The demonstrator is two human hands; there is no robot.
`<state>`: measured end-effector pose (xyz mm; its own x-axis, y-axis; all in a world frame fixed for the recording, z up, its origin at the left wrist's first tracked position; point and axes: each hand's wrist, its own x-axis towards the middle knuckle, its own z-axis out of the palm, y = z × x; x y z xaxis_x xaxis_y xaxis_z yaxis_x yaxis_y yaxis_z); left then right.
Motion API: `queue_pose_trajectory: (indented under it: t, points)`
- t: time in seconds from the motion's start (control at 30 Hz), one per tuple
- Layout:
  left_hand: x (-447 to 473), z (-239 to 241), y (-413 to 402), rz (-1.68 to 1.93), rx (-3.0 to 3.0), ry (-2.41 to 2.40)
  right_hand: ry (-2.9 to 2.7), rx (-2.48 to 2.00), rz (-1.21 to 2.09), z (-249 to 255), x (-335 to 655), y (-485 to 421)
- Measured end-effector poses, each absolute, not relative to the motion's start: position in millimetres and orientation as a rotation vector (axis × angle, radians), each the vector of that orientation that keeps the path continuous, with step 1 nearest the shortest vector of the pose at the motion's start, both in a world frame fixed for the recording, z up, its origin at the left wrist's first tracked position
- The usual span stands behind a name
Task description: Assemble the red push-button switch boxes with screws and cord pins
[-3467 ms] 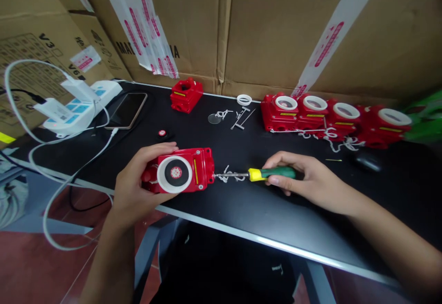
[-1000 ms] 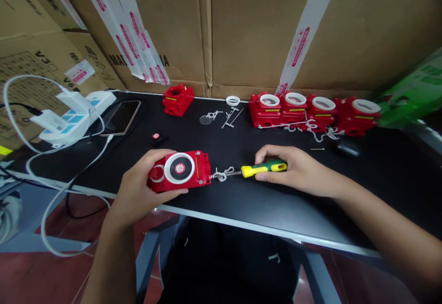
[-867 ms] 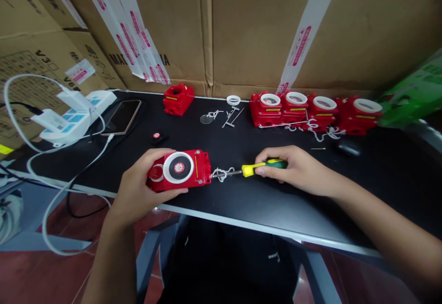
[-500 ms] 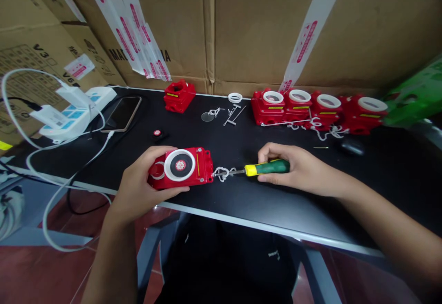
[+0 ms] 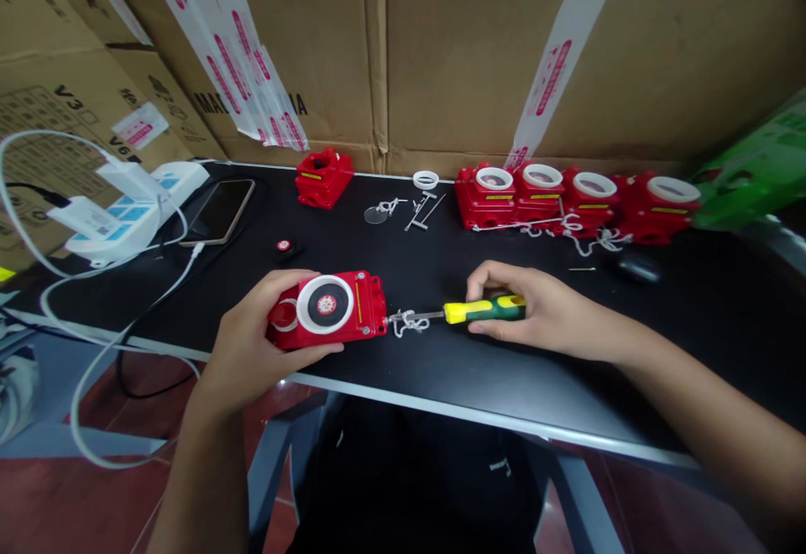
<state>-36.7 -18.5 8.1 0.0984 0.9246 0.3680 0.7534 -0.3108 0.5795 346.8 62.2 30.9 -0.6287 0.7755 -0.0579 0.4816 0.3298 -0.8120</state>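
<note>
My left hand (image 5: 252, 344) grips a red box-shaped device (image 5: 362, 310) with a white ring and black dial on its face, lying near the front edge of the black table (image 5: 441, 369). My right hand (image 5: 541, 310) is closed round a screwdriver (image 5: 482, 310) with a green and yellow handle. Its metal shaft points left, with the tip at the device's right side. A knotted white cord (image 5: 409, 321) lies under the shaft beside the device.
Several finished red devices (image 5: 573, 197) stand in a row at the back right, and one open red housing (image 5: 322, 176) at the back left. Small metal parts (image 5: 419, 206), a white ring (image 5: 426, 180), a phone (image 5: 219, 211), a power strip (image 5: 135, 206) with cables and a green box (image 5: 756, 176) surround them.
The screwdriver handle has turned in my right hand; yellow and green faces swap between frames. The device and my left hand stay in place. The view shifts slightly.
</note>
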Motion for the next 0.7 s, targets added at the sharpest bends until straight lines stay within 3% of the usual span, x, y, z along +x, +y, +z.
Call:
queue_pose_trajectory:
  t: [0.17,0.37,0.7]
  points:
    - [-35.0,8.6,-17.4,1.019,2.176,1.664,-2.253,-1.11,1.204,34.6,347.3,61.5]
    - [-34.7,9.3,-18.0,1.01,2.187,1.657,-2.161,-1.214,1.508,29.3,347.3,61.0]
    - [-33.2,10.2,-18.2,0.984,2.179,1.66,-2.171,-1.094,1.308,31.0,344.6,64.1]
